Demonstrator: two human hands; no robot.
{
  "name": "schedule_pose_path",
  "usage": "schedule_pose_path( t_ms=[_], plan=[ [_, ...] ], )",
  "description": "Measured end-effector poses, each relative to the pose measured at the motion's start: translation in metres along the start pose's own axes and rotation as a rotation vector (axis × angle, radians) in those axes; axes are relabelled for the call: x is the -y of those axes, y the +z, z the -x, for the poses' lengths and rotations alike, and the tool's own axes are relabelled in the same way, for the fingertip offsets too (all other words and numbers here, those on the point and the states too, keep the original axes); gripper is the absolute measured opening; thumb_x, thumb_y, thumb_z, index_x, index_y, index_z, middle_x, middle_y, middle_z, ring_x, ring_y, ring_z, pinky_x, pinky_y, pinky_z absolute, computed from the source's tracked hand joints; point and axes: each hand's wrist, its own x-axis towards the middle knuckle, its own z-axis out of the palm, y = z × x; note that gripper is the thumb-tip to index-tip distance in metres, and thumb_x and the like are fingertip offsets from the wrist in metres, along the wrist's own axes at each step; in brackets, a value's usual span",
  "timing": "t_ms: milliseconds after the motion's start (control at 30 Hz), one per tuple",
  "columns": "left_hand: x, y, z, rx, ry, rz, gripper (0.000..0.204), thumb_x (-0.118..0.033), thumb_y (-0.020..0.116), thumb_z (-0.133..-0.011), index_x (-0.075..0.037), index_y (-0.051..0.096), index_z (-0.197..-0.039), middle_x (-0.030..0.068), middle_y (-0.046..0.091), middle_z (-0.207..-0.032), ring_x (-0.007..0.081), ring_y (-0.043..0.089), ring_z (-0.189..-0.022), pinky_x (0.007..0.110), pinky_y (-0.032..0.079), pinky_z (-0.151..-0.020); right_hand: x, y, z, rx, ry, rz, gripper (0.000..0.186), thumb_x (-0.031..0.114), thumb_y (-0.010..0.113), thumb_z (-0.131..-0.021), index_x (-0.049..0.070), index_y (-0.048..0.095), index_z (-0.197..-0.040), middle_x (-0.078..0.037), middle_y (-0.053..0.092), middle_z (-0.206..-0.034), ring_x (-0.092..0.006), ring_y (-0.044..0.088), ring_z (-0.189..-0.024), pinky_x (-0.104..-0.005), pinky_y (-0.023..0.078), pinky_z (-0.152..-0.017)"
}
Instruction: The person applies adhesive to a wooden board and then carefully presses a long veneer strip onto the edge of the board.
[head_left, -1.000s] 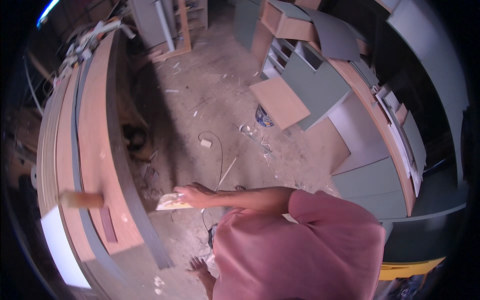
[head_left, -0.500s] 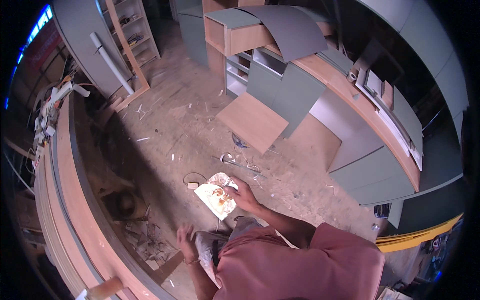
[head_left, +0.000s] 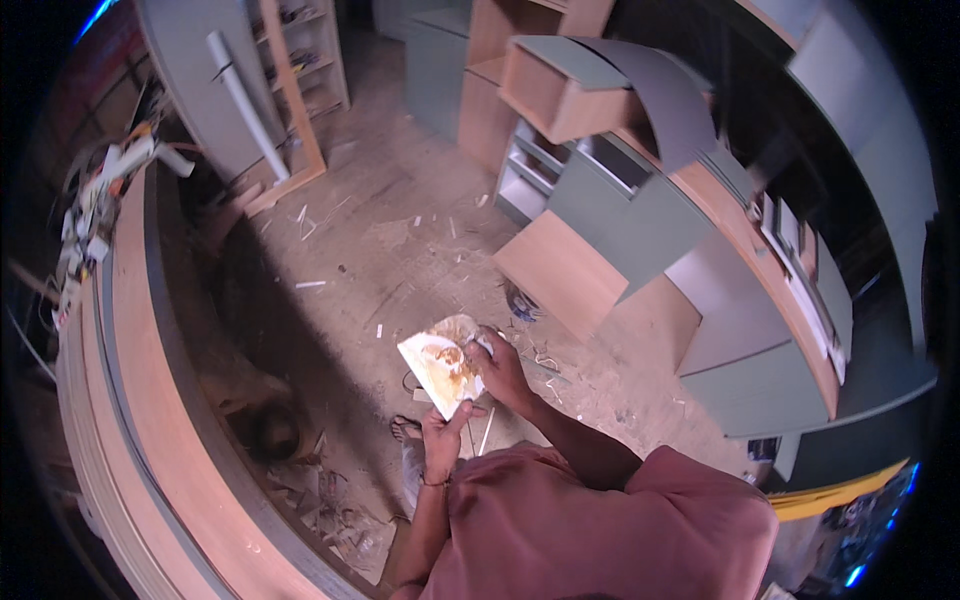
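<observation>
Held a flat white piece (head_left: pixel 428 368), smeared brown, grasped in the right hand (head_left: pixel 503 372), just to the left of that hand. Met its near corner with the left hand (head_left: pixel 440 442), perhaps pinching; too small to tell. Had a wood-toned board (head_left: pixel 565 268) beyond the right hand and stacked panels (head_left: pixel 165 385) well left of the left.

Right grip (head_left: pixel 505 374) holds a stained white piece (head_left: pixel 435 372) — left grip (head_left: pixel 441 445) at its lower corner.
</observation>
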Motion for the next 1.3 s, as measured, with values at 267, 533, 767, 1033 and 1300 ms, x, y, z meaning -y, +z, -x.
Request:
schedule_pose_path(
  t_ms=[267, 533, 767, 1033, 1300],
  plan=[
    [-0.094, -0.110, -0.088, -0.131, 0.197, 0.436, 0.025, -0.005, 0.073, -0.097, 0.003, 0.068, -0.120, 0.0132, 0.077, -0.107, 0.0202, 0.075, -0.094, 0.035, 0.058, -0.092, 0.060, 0.146, -0.120, 0.097, 0.053, -0.174, 0.034, 0.029, 0.055, -0.109, -0.004, 0.061, -0.107, -0.009, 0.064, -0.088, -0.0130, 0.056, -0.085, -0.0343, 0.049, -0.076],
    [-0.139, -0.166, -0.177, -0.351, 0.238, -0.106, 0.019, -0.012, 0.069, -0.101, 0.006, 0.072, -0.105, 0.0113, 0.076, -0.095, 0.0174, 0.072, -0.089, 0.032, 0.055, -0.082, 0.069, 0.252, -0.217, 0.171, 0.283, -0.210, 0.045, 0.040, 0.044, -0.114, 0.001, 0.066, -0.111, 0.000, 0.061, -0.088, -0.0061, 0.052, -0.079, -0.0256, 0.047, -0.068],
    [-0.174, -0.226, -0.312, -0.595, 0.361, -0.282, 0.042, -0.026, 0.053, -0.111, 0.006, 0.067, -0.087, 0.0093, 0.068, -0.074, 0.0150, 0.062, -0.069, 0.033, 0.050, -0.067, 0.106, 0.332, -0.326, 0.466, 0.407, -0.392, 0.046, 0.042, 0.046, -0.112, 0.002, 0.061, -0.128, -0.002, 0.066, -0.104, -0.0102, 0.063, -0.085, -0.0289, 0.051, -0.057],
    [-0.240, -0.308, -0.466, -0.895, 0.388, -0.128, 0.038, -0.024, 0.049, -0.112, 0.003, 0.064, -0.090, 0.0065, 0.069, -0.074, 0.0127, 0.064, -0.067, 0.031, 0.052, -0.065, 0.115, 0.431, -0.502, 0.848, 0.134, -0.558, 0.040, 0.022, 0.059, -0.108, 0.004, 0.053, -0.144, -0.003, 0.066, -0.124, -0.0122, 0.062, -0.109, -0.0298, 0.049, -0.097],
    [-0.326, -0.352, -0.564, -1.012, 0.266, -0.489, 0.040, -0.027, 0.058, -0.105, 0.002, 0.070, -0.080, 0.0126, 0.069, -0.064, 0.0192, 0.067, -0.058, 0.037, 0.051, -0.059, 0.142, 0.527, -0.646, 0.832, 0.319, -0.776, 0.030, 0.008, 0.067, -0.101, -0.003, 0.065, -0.129, -0.007, 0.072, -0.119, -0.0139, 0.065, -0.106, -0.0298, 0.050, -0.095]
  ],
)
